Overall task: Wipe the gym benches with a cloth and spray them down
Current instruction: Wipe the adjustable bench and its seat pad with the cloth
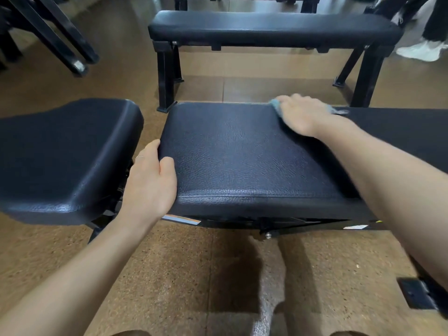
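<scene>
Beyond both hands, across a strip of bare brown floor (254,88), a flat bench (271,26) stands crosswise. The near bench pad (242,156) lies between the hands. A separate seat pad (65,156) sits just left of the left hand (151,183), which grips the pad's left edge, thumb on top. The blurred right hand (304,115) presses flat on a blue cloth (276,105) at the pad's far edge.

narrow gap between seat pad (65,161), bench (242,156)
</scene>
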`<state>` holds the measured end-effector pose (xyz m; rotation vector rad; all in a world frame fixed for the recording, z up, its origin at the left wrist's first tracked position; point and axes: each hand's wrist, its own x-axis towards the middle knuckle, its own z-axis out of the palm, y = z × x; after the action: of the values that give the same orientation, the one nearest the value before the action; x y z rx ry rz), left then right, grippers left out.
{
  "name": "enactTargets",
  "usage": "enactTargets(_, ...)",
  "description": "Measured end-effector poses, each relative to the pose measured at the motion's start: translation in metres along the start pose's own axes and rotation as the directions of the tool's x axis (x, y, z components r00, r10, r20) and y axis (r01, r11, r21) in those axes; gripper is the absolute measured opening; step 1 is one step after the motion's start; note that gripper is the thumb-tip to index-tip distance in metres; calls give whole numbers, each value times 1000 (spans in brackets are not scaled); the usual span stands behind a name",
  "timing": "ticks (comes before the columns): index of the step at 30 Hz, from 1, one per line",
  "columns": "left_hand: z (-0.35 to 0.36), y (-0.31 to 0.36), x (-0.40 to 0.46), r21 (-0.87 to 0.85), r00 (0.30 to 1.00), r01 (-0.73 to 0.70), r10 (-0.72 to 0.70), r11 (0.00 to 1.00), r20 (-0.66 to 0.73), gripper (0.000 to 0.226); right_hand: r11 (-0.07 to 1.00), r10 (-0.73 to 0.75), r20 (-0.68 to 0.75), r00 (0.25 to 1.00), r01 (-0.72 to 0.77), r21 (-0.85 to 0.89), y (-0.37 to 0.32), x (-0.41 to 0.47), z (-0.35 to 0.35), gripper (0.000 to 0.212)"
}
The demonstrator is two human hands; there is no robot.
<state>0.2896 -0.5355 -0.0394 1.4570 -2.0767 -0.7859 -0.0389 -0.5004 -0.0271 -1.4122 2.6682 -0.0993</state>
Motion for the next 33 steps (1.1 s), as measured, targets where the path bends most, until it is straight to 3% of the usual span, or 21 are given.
enactTargets(3, 1, 0, -1, 0, 1000, -4, 4, 1000, -15, 44, 995, 103, -26, 994, -104, -13, 40, -16, -1, 52)
enactTargets(6, 2, 2, -1, 16, 1000, 0, 1, 1000, -17, 46, 993, 114, -13, 993, -114, -5, 14, -26, 5, 47)
enactTargets(9, 2, 2, 0, 24, 1000, 3, -3, 1000, -19, 47, 997, -70, 5, 998, 70, 9, -59, -51, 21, 58)
enactTargets(12, 0, 6, -4, -26, 1000, 26, -26, 999, -10, 45, 921, -385, 11, 923, 383, 66, -132, -102, 31, 57)
enactTargets(14, -1, 8, -6, -50, 999, 34, -33, 998, 2, 44, 868, -490, 59, 869, 482, 120, -139, -124, 28, 56)
enactTargets(16, -2, 7, -6, -59, 999, 52, -51, 997, 17, 46, 836, -544, 32, 838, 539, 97, -104, -124, 23, 57)
enactTargets(18, -2, 5, -6, -68, 998, 61, -59, 996, 21, 48, 880, -475, -20, 880, 476, 13, -45, -116, 19, 61)
enactTargets(21, 0, 5, -5, -72, 997, 81, -81, 994, 3, 51, 979, -201, 35, 979, 202, -35, 36, -120, 12, 65)
enactTargets(23, 2, 5, -4, -68, 995, 100, -101, 993, -9, 51, 988, -147, 96, 985, 150, -25, 35, -138, 11, 59)
enactTargets(24, 2, 5, -3, -70, 994, 107, -108, 992, -12, 52, 982, -190, 93, 977, 191, -4, 18, -149, 12, 58)
enactTargets(26, 3, 4, -2, -74, 993, 119, -121, 990, -18, 53, 922, -386, 52, 921, 384, 40, -32, -169, 16, 57)
enactTargets(28, 4, 2, 0, -74, 992, 122, -125, 990, -28, 54, 813, -582, 34, 813, 580, 55, -79, -179, 22, 56)
enactTargets(30, 6, 0, 2, -59, 993, 111, -113, 992, -33, 54, 742, -670, 34, 742, 669, 32, -105, -176, 25, 55)
enactTargets(33, 3, 0, 1, -97, 992, 120, -123, 988, -28, 54, 700, -714, 8, 700, 714, -35, -97, -173, 28, 55)
